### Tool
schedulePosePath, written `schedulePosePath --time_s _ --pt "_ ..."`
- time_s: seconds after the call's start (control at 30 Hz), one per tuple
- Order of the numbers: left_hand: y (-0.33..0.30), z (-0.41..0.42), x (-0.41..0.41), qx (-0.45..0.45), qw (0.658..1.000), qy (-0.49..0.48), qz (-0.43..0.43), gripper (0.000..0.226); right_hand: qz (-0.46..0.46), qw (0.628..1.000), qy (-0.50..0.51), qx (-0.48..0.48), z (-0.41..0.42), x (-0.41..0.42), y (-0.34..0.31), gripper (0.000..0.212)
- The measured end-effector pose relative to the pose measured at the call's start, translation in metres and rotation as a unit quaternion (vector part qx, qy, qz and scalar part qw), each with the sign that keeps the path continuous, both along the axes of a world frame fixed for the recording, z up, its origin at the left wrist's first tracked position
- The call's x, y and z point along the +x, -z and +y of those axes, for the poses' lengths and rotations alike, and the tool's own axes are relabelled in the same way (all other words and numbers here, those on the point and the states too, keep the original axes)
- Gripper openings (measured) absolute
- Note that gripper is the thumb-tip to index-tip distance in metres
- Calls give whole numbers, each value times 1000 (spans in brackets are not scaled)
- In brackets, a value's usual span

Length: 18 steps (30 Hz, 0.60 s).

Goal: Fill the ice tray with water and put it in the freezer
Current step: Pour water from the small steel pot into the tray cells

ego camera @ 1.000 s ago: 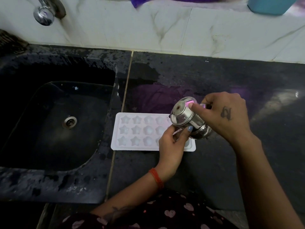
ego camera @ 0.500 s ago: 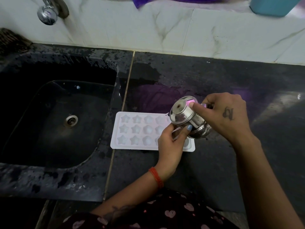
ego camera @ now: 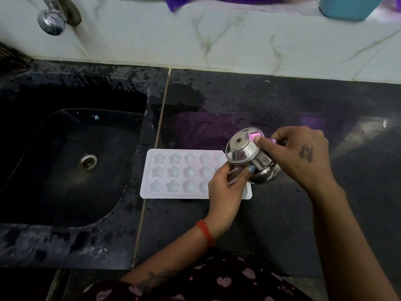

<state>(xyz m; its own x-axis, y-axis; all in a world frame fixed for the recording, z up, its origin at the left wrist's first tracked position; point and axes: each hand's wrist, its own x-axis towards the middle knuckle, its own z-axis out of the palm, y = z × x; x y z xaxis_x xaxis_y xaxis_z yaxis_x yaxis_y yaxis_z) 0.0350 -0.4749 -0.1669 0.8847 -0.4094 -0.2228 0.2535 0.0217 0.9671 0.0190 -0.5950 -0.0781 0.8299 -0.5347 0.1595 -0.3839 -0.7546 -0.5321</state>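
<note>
Almost nothing has moved – right hand [ego camera: 297, 157] still grips the tilted steel pot [ego camera: 249, 157], left hand [ego camera: 225, 187] cupped beneath it over the ice tray [ego camera: 173, 172] – pouring likely continues

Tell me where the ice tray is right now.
In the head view, the white ice tray lies flat on the black counter, just right of the sink, its right end hidden under the left hand and the tilted steel pot.

Single head-worn wide-angle view, looking forward and steeply down from above. Close range: dark tabletop [ego camera: 282, 101] fills the frame, black sink [ego camera: 65, 159] at left, tiled wall [ego camera: 217, 40] along the top edge, forearms entering from the bottom. No second view.
</note>
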Motion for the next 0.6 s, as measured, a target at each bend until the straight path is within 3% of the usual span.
schedulePosePath --time_s 0.6 --pt "7 -7 -1 -28 999 19 30 13 41 996 -15 -73 -4 6 -2 45"
